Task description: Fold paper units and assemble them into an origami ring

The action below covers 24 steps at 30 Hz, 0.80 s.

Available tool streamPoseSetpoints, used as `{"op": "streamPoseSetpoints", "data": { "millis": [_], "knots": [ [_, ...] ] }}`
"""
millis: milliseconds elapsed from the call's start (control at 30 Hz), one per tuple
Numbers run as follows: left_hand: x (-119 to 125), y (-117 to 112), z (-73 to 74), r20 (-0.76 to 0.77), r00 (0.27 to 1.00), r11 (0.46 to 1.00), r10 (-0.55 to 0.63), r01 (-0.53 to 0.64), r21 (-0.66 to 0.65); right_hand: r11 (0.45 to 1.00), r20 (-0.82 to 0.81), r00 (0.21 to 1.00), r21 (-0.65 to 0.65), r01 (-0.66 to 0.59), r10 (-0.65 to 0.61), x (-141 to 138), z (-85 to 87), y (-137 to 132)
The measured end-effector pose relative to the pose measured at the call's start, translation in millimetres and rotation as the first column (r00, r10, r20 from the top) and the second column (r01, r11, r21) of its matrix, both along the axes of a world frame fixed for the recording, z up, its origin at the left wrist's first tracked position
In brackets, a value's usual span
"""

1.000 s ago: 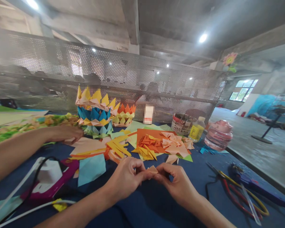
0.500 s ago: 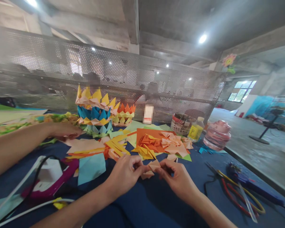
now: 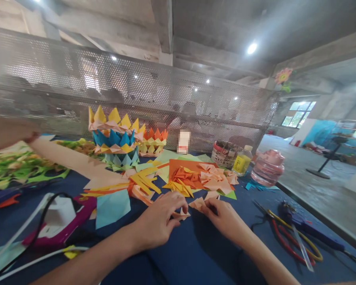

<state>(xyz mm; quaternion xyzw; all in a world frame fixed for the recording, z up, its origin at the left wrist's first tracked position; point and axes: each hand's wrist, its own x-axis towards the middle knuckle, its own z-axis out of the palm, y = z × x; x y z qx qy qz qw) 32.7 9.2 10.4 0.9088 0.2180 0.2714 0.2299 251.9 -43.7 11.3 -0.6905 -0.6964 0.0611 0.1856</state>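
Head view. Left hand (image 3: 157,217) and right hand (image 3: 221,215) apart, lower centre of frame, over the tabletop (image 3: 192,261); contact with it cannot be judged. Left: small peach slip (image 3: 184,216) between thumb and fingers, partly hidden. Right: pinched on a peach fold (image 3: 198,203), which projects leftward. Just beyond, mid-frame: yellow folds (image 3: 179,188), then an orange sheet (image 3: 173,166) bearing more folds. Left of centre: pale blue sheet (image 3: 112,208); above it, stacked crowns (image 3: 114,138). Left edge: another person's hand (image 3: 12,133) at the end of a peach strip (image 3: 71,158).
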Motion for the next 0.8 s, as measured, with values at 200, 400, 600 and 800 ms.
{"op": "streamPoseSetpoints", "data": {
  "millis": [200,400,600,800],
  "knots": [
    [-0.1,2.5,0.2,-0.089,0.996,0.995,0.011,-0.001,0.102,0.994,0.088,0.991,0.0,0.105,-0.105,3.2,-0.7,-2.7],
    [1.6,4.0,-2.2,-0.048,0.997,0.994,0.056,-0.051,0.099,0.973,0.137,0.963,0.048,0.228,-0.232,2.9,2.9,-3.5],
    [1.3,5.0,-8.9,-0.138,0.981,0.985,0.133,-0.116,0.124,0.94,0.108,0.966,0.278,0.198,-0.236,9.8,19.2,-26.9],
    [-0.2,4.8,-10.9,-0.206,0.974,0.972,0.09,-0.041,0.23,0.906,0.194,0.922,0.334,0.26,-0.336,80.2,29.3,-78.8]
  ]
}}
